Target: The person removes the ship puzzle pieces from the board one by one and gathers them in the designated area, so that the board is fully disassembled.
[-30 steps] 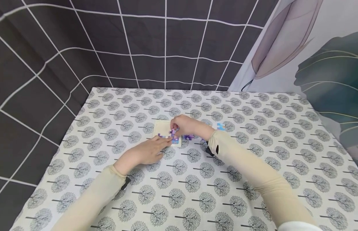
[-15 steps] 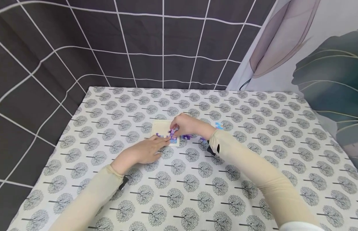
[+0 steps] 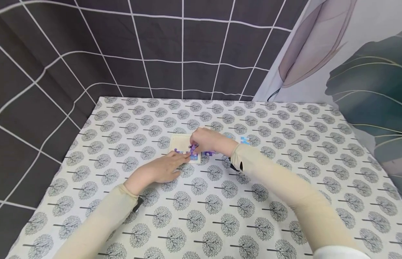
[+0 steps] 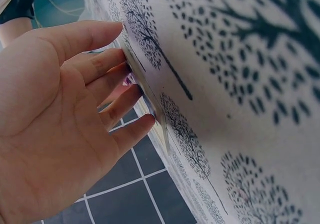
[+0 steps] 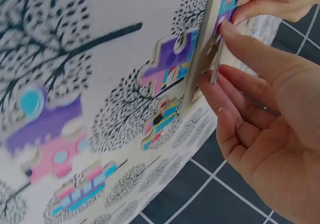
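A pale puzzle board (image 3: 177, 140) lies on the cloth, with joined purple and blue puzzle pieces (image 3: 193, 157) along its near side. My left hand (image 3: 163, 169) reaches in from the left, fingers extended, fingertips resting on those pieces. In the left wrist view its palm shows and the fingertips meet the board's edge. My right hand (image 3: 205, 139) pinches a purple puzzle piece (image 3: 193, 147) between thumb and fingers, over the board's right part. From the right wrist view, this piece (image 5: 216, 66) appears edge-on, so its picture is hidden there.
Right of the board lie loose pieces: a purple one (image 5: 170, 61), a yellow-striped one (image 5: 161, 121), a purple and pink one (image 5: 52, 134) and a blue and pink one (image 5: 86, 189). A tree-print cloth (image 3: 213, 205) covers the table. A dark grid curtain (image 3: 162, 43) hangs behind.
The right hand keeps its pinch and has shifted only slightly; the piece in it has turned a little. The left hand stays on the joined pieces.
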The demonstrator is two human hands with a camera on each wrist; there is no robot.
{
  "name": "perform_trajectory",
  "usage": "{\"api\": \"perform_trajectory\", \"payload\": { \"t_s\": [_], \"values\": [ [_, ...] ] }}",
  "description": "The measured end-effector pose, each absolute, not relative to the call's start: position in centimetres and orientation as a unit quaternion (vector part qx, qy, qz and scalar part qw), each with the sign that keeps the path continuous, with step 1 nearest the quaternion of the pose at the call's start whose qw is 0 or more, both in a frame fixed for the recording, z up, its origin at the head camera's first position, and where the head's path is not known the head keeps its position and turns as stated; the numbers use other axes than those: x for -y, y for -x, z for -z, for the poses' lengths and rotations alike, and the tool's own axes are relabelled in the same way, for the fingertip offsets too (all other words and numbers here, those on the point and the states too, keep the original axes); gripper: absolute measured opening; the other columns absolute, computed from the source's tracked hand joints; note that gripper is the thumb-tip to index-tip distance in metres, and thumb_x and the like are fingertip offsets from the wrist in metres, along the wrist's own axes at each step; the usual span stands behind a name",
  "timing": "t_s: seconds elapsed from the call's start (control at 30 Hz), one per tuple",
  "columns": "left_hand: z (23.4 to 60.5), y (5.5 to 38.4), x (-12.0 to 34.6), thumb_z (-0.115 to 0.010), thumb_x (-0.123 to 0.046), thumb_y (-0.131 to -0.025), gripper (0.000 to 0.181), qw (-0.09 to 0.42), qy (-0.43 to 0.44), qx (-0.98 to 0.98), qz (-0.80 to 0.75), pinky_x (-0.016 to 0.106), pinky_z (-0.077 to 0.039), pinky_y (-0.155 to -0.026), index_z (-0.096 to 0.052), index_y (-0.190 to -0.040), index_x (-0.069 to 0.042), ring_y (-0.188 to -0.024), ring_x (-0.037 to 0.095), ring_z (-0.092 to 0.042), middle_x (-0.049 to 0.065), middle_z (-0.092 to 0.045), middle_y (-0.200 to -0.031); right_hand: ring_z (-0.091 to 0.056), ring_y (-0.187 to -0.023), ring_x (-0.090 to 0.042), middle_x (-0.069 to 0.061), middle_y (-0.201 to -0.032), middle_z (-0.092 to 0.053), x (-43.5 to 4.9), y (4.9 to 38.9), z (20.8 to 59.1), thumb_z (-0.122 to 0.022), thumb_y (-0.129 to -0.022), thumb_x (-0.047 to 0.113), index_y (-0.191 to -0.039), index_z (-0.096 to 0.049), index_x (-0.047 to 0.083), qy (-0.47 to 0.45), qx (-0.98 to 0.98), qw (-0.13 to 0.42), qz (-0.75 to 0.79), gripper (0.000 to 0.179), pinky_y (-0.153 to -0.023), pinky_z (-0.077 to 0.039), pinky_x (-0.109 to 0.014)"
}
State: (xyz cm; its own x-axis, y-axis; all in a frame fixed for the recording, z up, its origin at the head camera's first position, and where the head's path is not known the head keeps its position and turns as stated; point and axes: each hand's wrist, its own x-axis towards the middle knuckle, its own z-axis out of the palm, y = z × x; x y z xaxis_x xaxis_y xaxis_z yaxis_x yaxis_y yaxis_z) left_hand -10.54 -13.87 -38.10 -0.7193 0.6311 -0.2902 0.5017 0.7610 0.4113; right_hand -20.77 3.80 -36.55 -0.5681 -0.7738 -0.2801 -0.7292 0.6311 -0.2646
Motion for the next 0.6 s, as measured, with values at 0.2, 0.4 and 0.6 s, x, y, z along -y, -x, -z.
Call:
{"api": "perform_trajectory", "payload": {
  "t_s": [0.2,0.4,0.6],
  "values": [
    [38.0,10.6,13.8,-0.049,-0.017,-0.094,0.054,0.211,-0.311,-0.913,-0.156,0.047,-0.022,-0.114,-0.032,-0.144,-0.004,-0.137,0.031,-0.026,0.007,-0.022,-0.154,-0.065,-0.088,-0.018,-0.007,-0.099,-0.070,-4.4,21.0,36.3,-0.073,-0.080,0.023,-0.106,-0.068,0.004,0.435,-0.881,0.165,0.081,0.032,-0.084,-0.054,-0.028],
    [38.0,10.6,13.9,-0.049,-0.017,-0.094,0.053,0.208,-0.315,-0.914,-0.150,0.047,-0.023,-0.114,-0.033,-0.144,-0.004,-0.137,0.032,-0.027,0.007,-0.023,-0.154,-0.064,-0.084,-0.015,-0.007,-0.097,-0.070,-5.6,21.1,36.7,-0.073,-0.079,0.021,-0.106,-0.067,0.003,0.463,-0.867,0.141,0.119,0.033,-0.081,-0.054,-0.024],
    [38.0,10.7,14.0,-0.047,-0.017,-0.094,0.054,0.210,-0.320,-0.911,-0.150,0.047,-0.025,-0.113,-0.032,-0.144,-0.004,-0.136,0.031,-0.028,0.007,-0.022,-0.154,-0.061,-0.077,-0.012,-0.005,-0.092,-0.068,-7.5,20.1,36.6,-0.073,-0.078,0.022,-0.106,-0.067,0.003,0.463,-0.865,0.127,0.144,0.034,-0.074,-0.053,-0.021]
  ]
}}
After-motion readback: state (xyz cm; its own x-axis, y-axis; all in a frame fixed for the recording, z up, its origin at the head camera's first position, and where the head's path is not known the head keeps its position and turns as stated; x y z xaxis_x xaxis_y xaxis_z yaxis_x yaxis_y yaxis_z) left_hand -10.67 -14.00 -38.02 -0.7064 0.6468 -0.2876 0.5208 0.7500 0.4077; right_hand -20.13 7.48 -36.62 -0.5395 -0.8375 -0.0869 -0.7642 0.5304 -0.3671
